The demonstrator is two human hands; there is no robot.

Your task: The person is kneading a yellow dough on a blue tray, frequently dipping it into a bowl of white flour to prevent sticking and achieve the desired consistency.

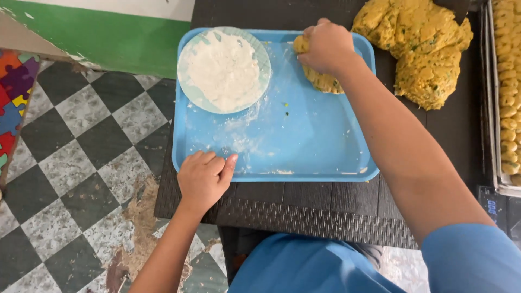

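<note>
A rectangular light-blue plastic tray (pixel 304 135) sits on a dark ribbed tabletop (pixel 325 211), its long sides running left to right. The right hand (pixel 325 46) reaches to the tray's far right corner and is closed, fingers curled down, over a lump of yellow dough flecked with green (pixel 324 82); part of the lump shows below the knuckles and a small bit pokes out at the hand's left side, just at the tray's far rim. The left hand (pixel 203 176) rests on the tray's near left corner, loosely curled with the fingers folded under and the thumb stretched along the near rim; it holds nothing that can be seen, only touching the tray's edge. The two hands are well apart, at opposite corners of the tray. In the tray's far left corner stands a round pale-green plate heaped with white flour (pixel 223 69), and a dusting of flour (pixel 244 133) trails from it toward the middle and near edge of the tray. Beyond the tray's right edge, at the far right of the tabletop, lies a large mass of the same yellow dough (pixel 423 46). At the tabletop's right edge a metal tray of small yellow dough pieces in rows (pixel 507 81) is partly in view.
</note>
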